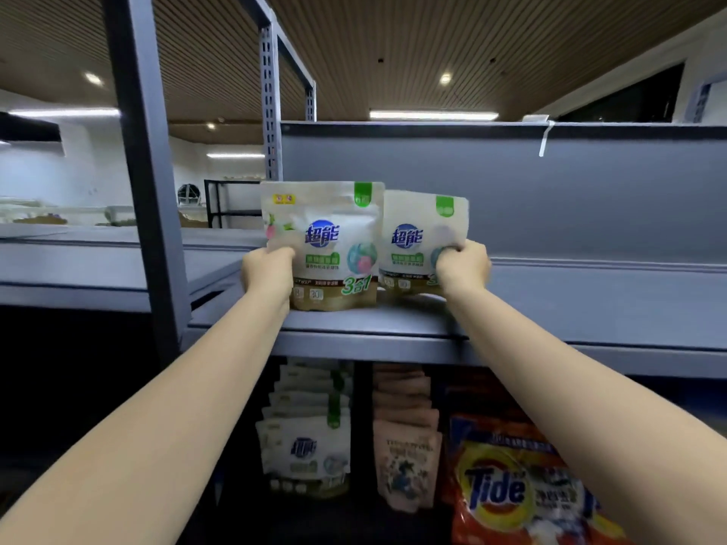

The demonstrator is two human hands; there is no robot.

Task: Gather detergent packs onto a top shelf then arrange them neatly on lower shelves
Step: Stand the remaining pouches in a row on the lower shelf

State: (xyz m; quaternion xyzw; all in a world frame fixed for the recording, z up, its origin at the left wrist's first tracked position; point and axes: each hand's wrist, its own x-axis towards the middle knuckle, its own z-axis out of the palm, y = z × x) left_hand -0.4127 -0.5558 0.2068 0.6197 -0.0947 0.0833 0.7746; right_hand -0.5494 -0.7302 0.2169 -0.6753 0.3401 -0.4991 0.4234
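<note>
Hands (267,269) (462,267) each grip an upright "超能" "3合1" pack (334,245) (417,238); "Tide" bag (511,489) below.

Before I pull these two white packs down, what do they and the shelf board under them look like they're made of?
Left pack and right pack: likely flexible plastic film pouches with a slight sheen; their printed faces wrinkle and dent where the left hand and right hand grip them. Top shelf: probably painted metal, matte grey, smooth with a thin folded edge.
</note>
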